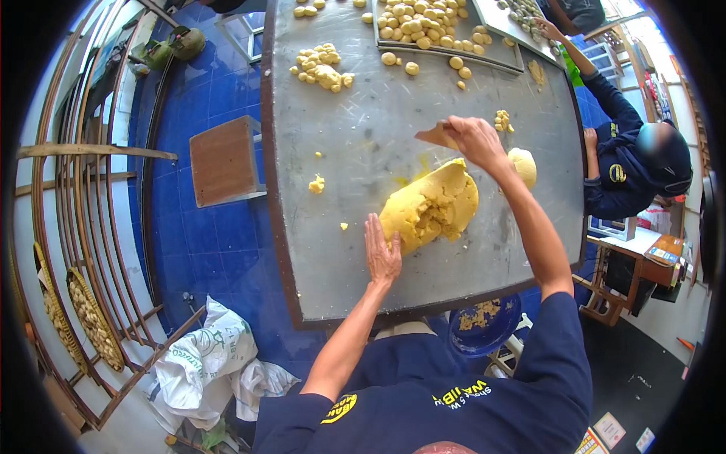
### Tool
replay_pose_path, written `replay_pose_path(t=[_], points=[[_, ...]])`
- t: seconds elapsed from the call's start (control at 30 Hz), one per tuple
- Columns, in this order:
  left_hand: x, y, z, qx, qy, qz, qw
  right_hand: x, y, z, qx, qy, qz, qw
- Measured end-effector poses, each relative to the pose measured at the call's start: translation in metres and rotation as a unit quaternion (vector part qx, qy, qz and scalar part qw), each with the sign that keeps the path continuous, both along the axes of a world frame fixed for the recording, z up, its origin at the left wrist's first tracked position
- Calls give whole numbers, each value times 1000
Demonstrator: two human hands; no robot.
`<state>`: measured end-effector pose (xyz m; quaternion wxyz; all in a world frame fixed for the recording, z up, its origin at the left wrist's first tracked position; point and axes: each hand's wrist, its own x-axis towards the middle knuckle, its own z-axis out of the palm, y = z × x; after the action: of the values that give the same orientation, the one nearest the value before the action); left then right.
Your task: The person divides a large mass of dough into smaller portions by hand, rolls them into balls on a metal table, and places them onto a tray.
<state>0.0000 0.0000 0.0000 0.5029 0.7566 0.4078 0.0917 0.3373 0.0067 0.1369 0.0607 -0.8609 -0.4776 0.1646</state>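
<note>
A large lump of yellow dough (431, 206) lies on the grey metal table (355, 136). My left hand (382, 250) rests flat and open against the lump's near left end. My right hand (475, 140) is above the lump's far end and grips a flat tan scraper (437, 135). A smaller rounded piece of dough (523, 165) sits just right of my right forearm. Small dough crumbs (316, 184) lie left of the lump.
Several small dough balls (324, 66) lie at the table's far side, more on a metal tray (446, 51). Another person in dark blue (631, 163) sits at the right. A wooden stool (224, 160), blue tiled floor, white sacks (204, 359) and a blue bowl (484, 325) surround the table.
</note>
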Motion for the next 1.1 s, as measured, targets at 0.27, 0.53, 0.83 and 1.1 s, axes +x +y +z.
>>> replay_pose_path(t=[0.27, 0.53, 0.83, 1.1], points=[[15, 7, 11, -34, 8, 18, 999, 40, -52, -56, -88, 154, -118, 977], [29, -48, 21, -37, -26, 110, 993, -11, -68, -61, -30, 143, -130, 981], [-11, -140, 38, -116, -55, 125, 984, -82, -111, -42, -79, 156, -34, 984], [-75, -41, 34, -216, 33, 194, 957, -72, 96, -10, -39, 67, 149, 986]])
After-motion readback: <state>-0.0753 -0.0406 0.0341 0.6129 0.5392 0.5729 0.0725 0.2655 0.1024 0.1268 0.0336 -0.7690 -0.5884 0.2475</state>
